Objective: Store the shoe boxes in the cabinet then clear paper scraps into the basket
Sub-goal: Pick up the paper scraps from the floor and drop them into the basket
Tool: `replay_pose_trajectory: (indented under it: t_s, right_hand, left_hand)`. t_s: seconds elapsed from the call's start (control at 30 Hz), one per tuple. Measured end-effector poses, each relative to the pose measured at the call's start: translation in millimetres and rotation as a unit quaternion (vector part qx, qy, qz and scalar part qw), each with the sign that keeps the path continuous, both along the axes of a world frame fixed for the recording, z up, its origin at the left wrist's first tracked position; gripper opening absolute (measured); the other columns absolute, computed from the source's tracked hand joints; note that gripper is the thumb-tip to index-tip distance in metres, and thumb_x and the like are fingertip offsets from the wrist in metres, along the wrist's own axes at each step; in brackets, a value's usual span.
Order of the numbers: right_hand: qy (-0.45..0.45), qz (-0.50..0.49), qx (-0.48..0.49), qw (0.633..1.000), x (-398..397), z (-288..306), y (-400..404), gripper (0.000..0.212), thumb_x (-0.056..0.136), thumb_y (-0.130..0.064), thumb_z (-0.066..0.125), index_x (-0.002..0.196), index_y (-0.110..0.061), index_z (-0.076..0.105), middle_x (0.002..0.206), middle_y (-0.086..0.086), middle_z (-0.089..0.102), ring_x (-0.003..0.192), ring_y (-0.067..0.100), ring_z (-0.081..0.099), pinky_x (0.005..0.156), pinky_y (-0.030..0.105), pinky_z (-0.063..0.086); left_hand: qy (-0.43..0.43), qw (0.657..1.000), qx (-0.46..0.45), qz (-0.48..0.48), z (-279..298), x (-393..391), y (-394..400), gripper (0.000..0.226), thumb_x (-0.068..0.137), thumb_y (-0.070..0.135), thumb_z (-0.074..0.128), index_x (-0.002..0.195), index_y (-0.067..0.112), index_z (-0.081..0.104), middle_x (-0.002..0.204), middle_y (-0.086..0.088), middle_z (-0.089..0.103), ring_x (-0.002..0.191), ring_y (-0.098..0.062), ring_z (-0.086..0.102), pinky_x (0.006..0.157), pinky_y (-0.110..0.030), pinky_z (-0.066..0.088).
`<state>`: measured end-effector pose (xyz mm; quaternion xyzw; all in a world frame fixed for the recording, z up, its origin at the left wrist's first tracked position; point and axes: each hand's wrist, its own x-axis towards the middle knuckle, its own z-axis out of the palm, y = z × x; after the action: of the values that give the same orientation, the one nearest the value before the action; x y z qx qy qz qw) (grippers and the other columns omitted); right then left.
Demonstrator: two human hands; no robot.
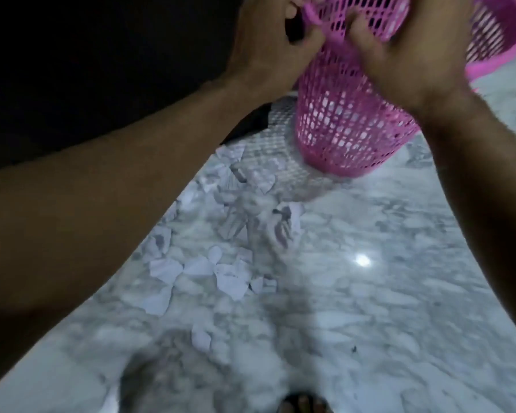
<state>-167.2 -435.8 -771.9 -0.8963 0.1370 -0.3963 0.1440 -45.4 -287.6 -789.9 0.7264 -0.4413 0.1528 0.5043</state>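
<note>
Both arms are reaching forward and up, wrists bent. The left hand [268,46] is curling its fingers around the rim of the pink basket [349,123], and the right hand [411,52] is hooking its fingers into the mesh wall, so each grip is holding the basket, which is tilting above the marble floor [385,293]. Paper scraps [197,269] are lying scattered on the floor below and left of it

A bright pink basket [349,114], its wall an open lattice of small holes, stands on a white floor [385,293] veined with grey marbling; pale white paper scraps [166,268] lie scattered near the basket.
</note>
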Motion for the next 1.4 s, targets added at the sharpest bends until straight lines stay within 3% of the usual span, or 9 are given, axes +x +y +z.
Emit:
replay_pose_trajectory:
  t_s: [0.13,0.2,0.3,0.5,0.77,0.93,1.1,1.23,1.4]
  right_hand:
    - [0.032,0.100,-0.017,0.994,-38.4,-86.1,96.3,0.043,0.095,-0.035,0.064,0.116,0.003,0.065,0.117,0.028,0.062,0.111,0.042,0.058,0.093,0.048,0.046]
    - [0.121,0.134,0.014,0.983,-70.3,-146.4,135.6,0.057,0.093,-0.043,0.066,0.131,-0.001,0.061,0.134,0.026,0.055,0.126,0.043,0.052,0.101,0.051,0.043]
    - [0.250,0.136,0.032,0.958,-111.7,-225.7,178.8,0.089,0.084,-0.063,0.068,0.153,-0.011,0.047,0.163,0.023,0.033,0.152,0.043,0.029,0.117,0.057,0.031]
    - [0.345,0.133,-0.036,0.928,-122.9,-294.2,183.5,0.103,0.087,-0.081,0.047,0.166,-0.023,0.014,0.174,0.017,0.000,0.160,0.039,-0.001,0.124,0.064,0.014]
    - [0.369,0.153,-0.073,0.914,-2.0,-300.5,147.8,0.094,0.091,-0.081,0.035,0.165,-0.026,0.020,0.174,0.012,0.005,0.161,0.034,0.003,0.124,0.064,0.013]
    - [0.262,0.082,0.026,0.961,53.7,-278.5,130.7,0.095,0.083,-0.084,0.047,0.159,-0.029,0.032,0.171,0.010,0.019,0.158,0.034,0.016,0.125,0.060,0.013]
    - [0.413,0.070,0.187,0.888,125.3,-269.7,131.9,0.110,0.076,-0.091,0.049,0.163,-0.039,0.007,0.175,0.003,-0.006,0.161,0.032,-0.008,0.126,0.062,-0.002]
    - [0.466,0.171,0.084,0.864,151.6,-274.7,169.3,0.100,0.084,-0.083,0.049,0.164,-0.037,0.011,0.175,0.005,0.004,0.161,0.032,-0.002,0.128,0.056,0.003]
    - [0.407,0.306,0.051,0.859,111.7,-277.0,204.3,0.077,0.093,-0.066,0.034,0.161,-0.029,0.032,0.171,0.004,0.026,0.160,0.025,0.012,0.129,0.051,0.005]
  left_hand:
    - [0.063,0.989,0.087,0.100,-82.5,-43.3,113.4,0.032,0.085,0.019,0.066,0.116,0.010,0.067,0.117,-0.003,0.052,0.104,-0.008,0.056,0.097,-0.023,0.048]
    - [0.081,0.967,0.177,0.164,-131.8,-84.2,171.8,0.048,0.085,0.033,0.069,0.130,0.017,0.061,0.135,-0.006,0.049,0.126,-0.020,0.051,0.105,-0.042,0.046]
    - [0.099,0.922,0.318,0.199,-193.6,-154.5,239.8,0.082,0.084,0.062,0.065,0.153,0.024,0.044,0.164,-0.010,0.029,0.153,-0.028,0.026,0.118,-0.050,0.029]
    - [0.072,0.871,0.460,0.157,-273.5,-192.1,288.5,0.102,0.080,0.088,0.050,0.162,0.031,0.025,0.172,-0.012,0.008,0.160,-0.033,0.002,0.122,-0.067,0.013]
    - [0.038,0.842,0.471,0.261,-277.3,-45.9,288.5,0.091,0.089,0.081,0.040,0.163,0.031,0.021,0.172,-0.012,0.010,0.160,-0.032,0.001,0.125,-0.062,0.006]
    - [0.128,0.835,0.363,0.392,-267.3,-0.7,296.1,0.086,0.089,0.078,0.042,0.160,0.033,0.022,0.170,-0.010,0.011,0.159,-0.033,0.005,0.125,-0.062,0.003]
    - [0.245,0.797,0.388,0.393,-279.6,23.3,295.2,0.095,0.085,0.087,0.032,0.162,0.035,0.014,0.172,-0.010,0.005,0.159,-0.032,-0.001,0.126,-0.061,0.000]
    - [0.195,0.837,0.419,0.294,-281.0,23.9,265.1,0.091,0.091,0.081,0.030,0.163,0.028,0.017,0.172,-0.006,0.015,0.160,-0.025,0.007,0.127,-0.053,0.000]
    - [0.175,0.896,0.343,0.220,-274.8,-11.6,250.6,0.081,0.091,0.065,0.043,0.158,0.021,0.029,0.165,-0.001,0.032,0.154,-0.022,0.028,0.127,-0.054,0.010]
